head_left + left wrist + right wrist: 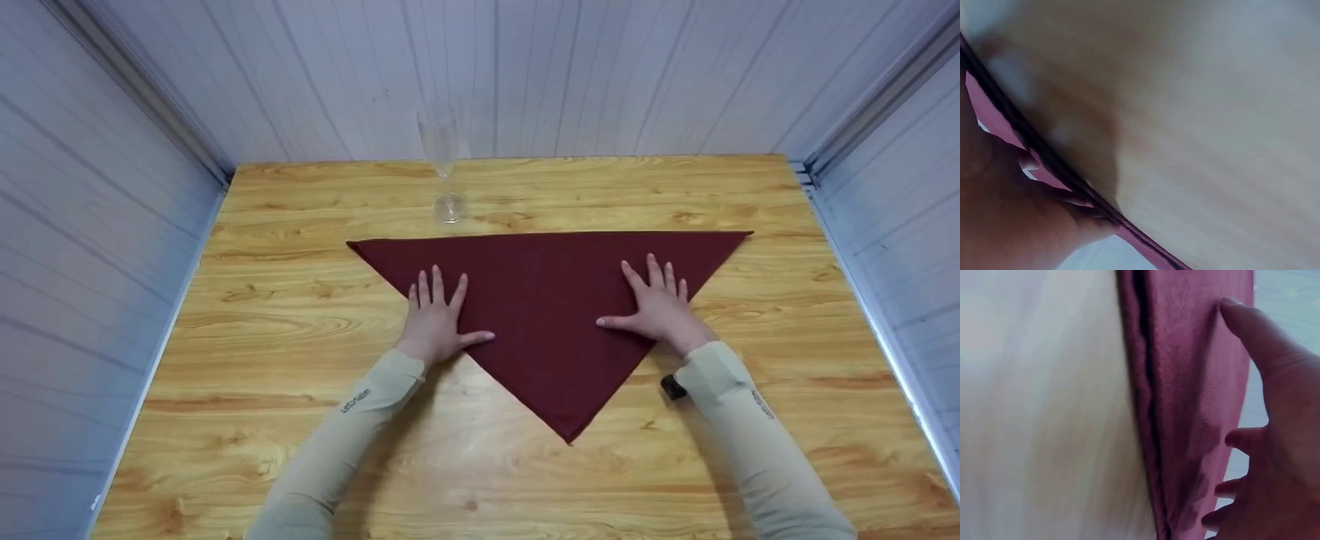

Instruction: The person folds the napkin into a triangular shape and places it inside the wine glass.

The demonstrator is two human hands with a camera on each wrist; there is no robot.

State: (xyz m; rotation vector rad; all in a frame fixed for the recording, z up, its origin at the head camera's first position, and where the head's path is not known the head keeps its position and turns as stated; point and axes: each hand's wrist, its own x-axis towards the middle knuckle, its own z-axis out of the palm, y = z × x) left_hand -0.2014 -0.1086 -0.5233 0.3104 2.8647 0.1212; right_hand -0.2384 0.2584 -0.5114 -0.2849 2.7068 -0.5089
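Note:
A dark red cloth napkin point(540, 300), folded into a triangle, lies flat with its long edge at the back and one corner pointing to the front. My left hand point(436, 319) rests on its left slanting edge, fingers straight and spread, thumb reaching inward. On the right slanting edge, my right hand point(660, 304) lies likewise, fingers spread and straight. The right wrist view shows the layered edges of the cloth point(1185, 382) beside the thumb. In the left wrist view the hand point(1022, 214) lies along the napkin's edge.
A clear champagne flute point(442, 150) stands upright behind the napkin, left of centre. The wooden table point(262, 337) is enclosed by pale panelled walls point(525, 75) at the back and sides. A small black object point(673, 387) shows beside the right cuff.

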